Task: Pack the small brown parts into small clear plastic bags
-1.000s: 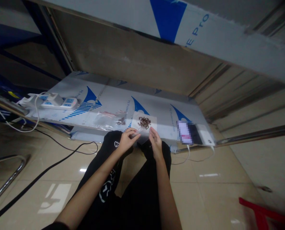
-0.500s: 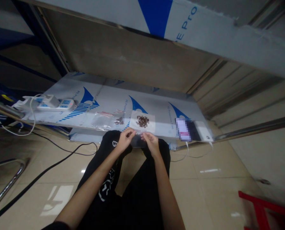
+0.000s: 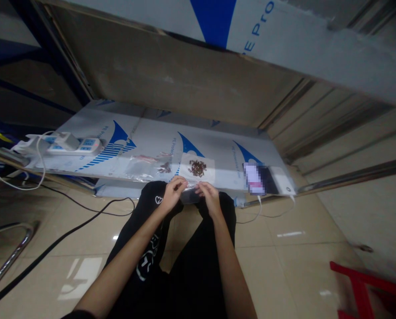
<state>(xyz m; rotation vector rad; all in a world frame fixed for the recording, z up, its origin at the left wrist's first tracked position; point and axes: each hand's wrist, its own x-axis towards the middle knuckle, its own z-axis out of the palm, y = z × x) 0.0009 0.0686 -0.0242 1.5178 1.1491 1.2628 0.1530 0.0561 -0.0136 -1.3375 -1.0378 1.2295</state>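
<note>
Over the shelf's front edge, my left hand (image 3: pixel 174 193) is closed, thumb and fingertips pinching one side of what looks like a clear plastic bag (image 3: pixel 190 195). My right hand (image 3: pixel 210 197) pinches the other side, its outer fingers loosely bent. The bag hangs between my knees, and its details are blurred. Just beyond my fingers lies a pile of small brown metal pieces, perhaps screws (image 3: pixel 198 168), on a white sheet (image 3: pixel 210 175). To the left are clear plastic bags (image 3: pixel 139 168) and a small heap of dark pieces (image 3: pixel 165 167).
A film-covered shelf (image 3: pixel 217 141) spans the front, with another panel (image 3: pixel 284 40) overhead. On its left sits a power strip (image 3: pixel 88 146) with plugs and cables. At right are a phone (image 3: pixel 253 179) and a white device (image 3: pixel 282 180), both cabled. A red stool (image 3: pixel 359 288) stands lower right.
Both hands stay almost in place at the clear bag, the right fingers shifting slightly. The whole view has moved a little. The brown pile looks the same.
</note>
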